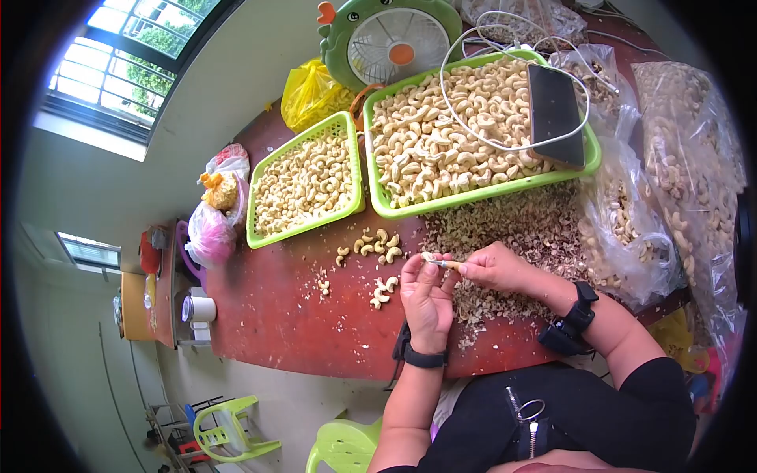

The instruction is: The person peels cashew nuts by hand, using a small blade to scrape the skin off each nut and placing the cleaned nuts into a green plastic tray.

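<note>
My left hand [426, 303] is raised above the red table, its fingertips pinching a pale cashew [428, 257]. From the right, my right hand [495, 268] grips a small knife [451, 265] with a light brown handle, its tip touching the cashew. Left of my hands, several loose cashews [382, 243] lie in small groups on the table. Behind them stand a small green basket [251, 229] and a larger green basket [394, 211], both full of cashews. A heap of brown skins [524, 229] spreads beneath and behind my right hand.
A phone [556, 110] with a white cable lies on the larger basket. Behind are a green fan [392, 43] and a yellow bag [311, 98]. Clear plastic bags of cashews [686, 150] line the right side. Green chairs [347, 445] stand below the table's front edge [315, 366].
</note>
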The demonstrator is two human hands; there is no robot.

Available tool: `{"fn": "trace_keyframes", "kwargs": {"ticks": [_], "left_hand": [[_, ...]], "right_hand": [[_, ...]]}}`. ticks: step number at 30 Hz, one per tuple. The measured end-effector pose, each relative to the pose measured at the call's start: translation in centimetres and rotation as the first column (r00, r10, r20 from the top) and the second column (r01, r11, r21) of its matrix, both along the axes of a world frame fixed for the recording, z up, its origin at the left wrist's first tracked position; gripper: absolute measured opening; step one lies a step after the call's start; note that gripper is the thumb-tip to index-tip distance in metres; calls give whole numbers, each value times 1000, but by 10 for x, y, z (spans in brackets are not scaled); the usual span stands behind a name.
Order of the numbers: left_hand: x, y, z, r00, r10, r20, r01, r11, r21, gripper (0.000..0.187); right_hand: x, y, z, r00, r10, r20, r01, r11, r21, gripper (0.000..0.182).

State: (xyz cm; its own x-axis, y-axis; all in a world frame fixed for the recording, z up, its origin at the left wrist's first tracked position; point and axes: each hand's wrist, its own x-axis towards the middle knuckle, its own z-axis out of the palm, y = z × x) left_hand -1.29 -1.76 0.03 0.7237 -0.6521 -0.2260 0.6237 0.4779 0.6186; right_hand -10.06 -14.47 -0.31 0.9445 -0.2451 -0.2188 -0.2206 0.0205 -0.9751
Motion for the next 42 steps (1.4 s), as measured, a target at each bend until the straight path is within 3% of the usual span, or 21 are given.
{"fn": "trace_keyframes", "kwargs": {"ticks": [19,24,35,37,42], "left_hand": [[-4,0,1,999,51,-4,-51,998,-23,19],[-3,3,1,995,8,104,-7,1000,-11,20],[-7,2,-4,990,33,139,-29,999,-36,17],[-4,1,-3,998,51,26,-50,998,-23,19],[-2,0,1,1000,2,-17,-2,1000,-23,23]], "right_hand": [[-1,0,-2,1000,18,-1,-18,999,27,39],[-2,-2,-1,1000,29,11,-29,1000,-5,40],[-1,-2,-1,1000,-5,23,4,999,37,38],[0,-1,-3,1000,-1,24,1,1000,17,38],[0,-1,-4,999,19,27,-20,1000,16,38]]}}
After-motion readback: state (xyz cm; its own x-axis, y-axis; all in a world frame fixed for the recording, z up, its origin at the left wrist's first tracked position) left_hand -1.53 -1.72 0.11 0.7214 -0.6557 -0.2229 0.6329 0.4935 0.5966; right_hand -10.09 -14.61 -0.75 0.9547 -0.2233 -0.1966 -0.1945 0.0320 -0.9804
